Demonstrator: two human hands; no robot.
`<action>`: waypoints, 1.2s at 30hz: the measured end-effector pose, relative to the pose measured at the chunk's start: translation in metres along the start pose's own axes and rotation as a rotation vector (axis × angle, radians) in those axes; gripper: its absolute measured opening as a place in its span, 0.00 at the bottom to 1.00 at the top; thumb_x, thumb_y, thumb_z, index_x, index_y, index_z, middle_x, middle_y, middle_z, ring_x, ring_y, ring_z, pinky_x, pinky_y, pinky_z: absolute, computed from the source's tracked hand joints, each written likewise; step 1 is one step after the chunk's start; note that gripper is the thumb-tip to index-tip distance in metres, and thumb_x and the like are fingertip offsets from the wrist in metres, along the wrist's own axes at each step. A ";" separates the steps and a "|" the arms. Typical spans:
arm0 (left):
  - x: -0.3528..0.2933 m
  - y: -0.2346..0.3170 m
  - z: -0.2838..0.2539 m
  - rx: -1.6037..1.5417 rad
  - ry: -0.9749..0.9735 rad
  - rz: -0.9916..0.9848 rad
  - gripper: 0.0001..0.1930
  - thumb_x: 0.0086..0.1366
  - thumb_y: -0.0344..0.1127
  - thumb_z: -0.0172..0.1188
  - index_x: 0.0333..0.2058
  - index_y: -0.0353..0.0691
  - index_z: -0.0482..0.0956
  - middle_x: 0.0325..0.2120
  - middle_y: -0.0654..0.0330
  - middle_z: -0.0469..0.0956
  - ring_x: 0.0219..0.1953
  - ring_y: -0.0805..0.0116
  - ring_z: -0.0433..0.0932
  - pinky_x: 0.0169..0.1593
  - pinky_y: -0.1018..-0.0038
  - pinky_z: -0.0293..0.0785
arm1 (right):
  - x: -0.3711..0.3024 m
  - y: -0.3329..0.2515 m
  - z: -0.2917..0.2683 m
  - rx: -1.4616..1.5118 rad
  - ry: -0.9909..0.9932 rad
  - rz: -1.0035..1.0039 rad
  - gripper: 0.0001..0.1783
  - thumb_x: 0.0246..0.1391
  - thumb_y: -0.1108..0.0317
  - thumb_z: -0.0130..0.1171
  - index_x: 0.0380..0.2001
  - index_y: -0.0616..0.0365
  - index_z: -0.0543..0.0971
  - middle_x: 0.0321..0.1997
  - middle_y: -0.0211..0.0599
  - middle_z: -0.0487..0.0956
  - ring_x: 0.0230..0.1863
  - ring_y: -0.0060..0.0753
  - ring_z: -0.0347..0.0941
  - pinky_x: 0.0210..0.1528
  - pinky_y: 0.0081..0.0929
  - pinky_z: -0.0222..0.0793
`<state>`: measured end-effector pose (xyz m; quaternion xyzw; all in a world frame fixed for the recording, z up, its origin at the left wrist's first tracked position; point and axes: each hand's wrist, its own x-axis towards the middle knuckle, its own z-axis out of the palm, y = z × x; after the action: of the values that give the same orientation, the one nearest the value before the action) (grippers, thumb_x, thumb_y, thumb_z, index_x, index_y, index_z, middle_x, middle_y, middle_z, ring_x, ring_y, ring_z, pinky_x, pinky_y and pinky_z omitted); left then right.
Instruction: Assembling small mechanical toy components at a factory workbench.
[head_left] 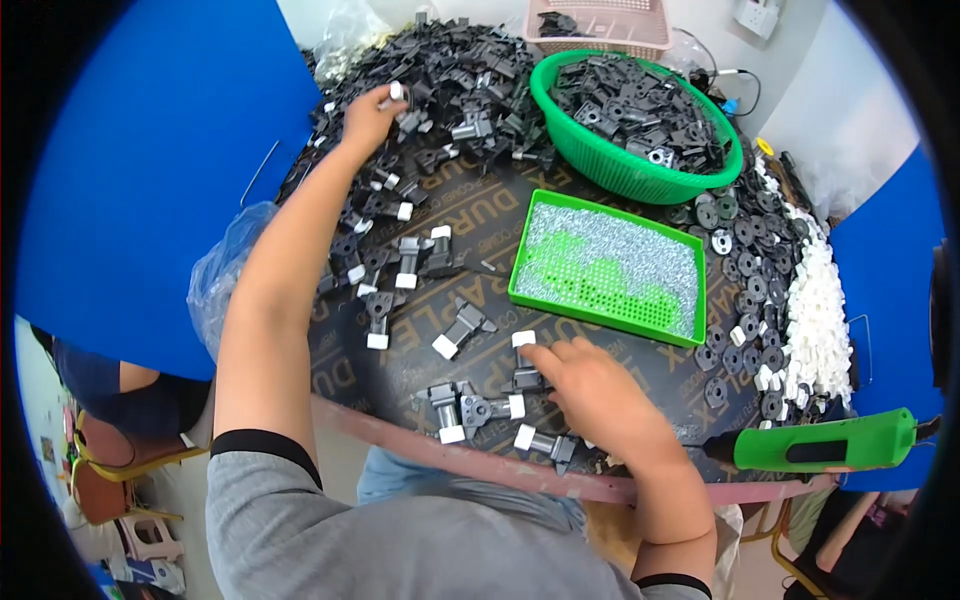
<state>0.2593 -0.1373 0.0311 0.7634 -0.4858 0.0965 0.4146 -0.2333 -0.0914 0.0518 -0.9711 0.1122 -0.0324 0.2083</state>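
My left hand (370, 122) reaches to the far left, its fingers closed on a small white-capped plastic part (397, 92) at the edge of a big heap of black plastic parts (455, 65). Near the front edge of the table, my right hand (595, 390) has its thumb and fingers closed around another white-capped black part (524, 347); the palm side is hidden. Several similar parts lie close by, among them one tilted part (464, 328) and a cluster (470, 410) left of the right hand.
A green tray (608, 322) holds small silvery pieces. Behind it stands a green basket (640, 185) full of black parts, with a pink basket (600, 42) farther back. Black discs (750, 265) and white caps (818, 310) are piled right. A green power screwdriver (830, 443) lies front right.
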 end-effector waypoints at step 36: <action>-0.329 0.171 -0.101 -0.132 -0.123 -0.587 0.09 0.60 0.28 0.64 0.39 0.38 0.76 0.38 0.58 0.77 0.37 0.70 0.76 0.38 0.77 0.70 | 0.019 0.000 0.015 0.250 0.094 0.186 0.28 0.37 0.77 0.71 0.45 0.54 0.75 0.47 0.39 0.68 0.44 0.43 0.70 0.48 0.32 0.70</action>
<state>-0.0234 0.1224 0.0064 0.8471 -0.2738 -0.1056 0.4431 -0.2128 -0.0896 0.0388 -0.9205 0.2061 -0.0721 0.3239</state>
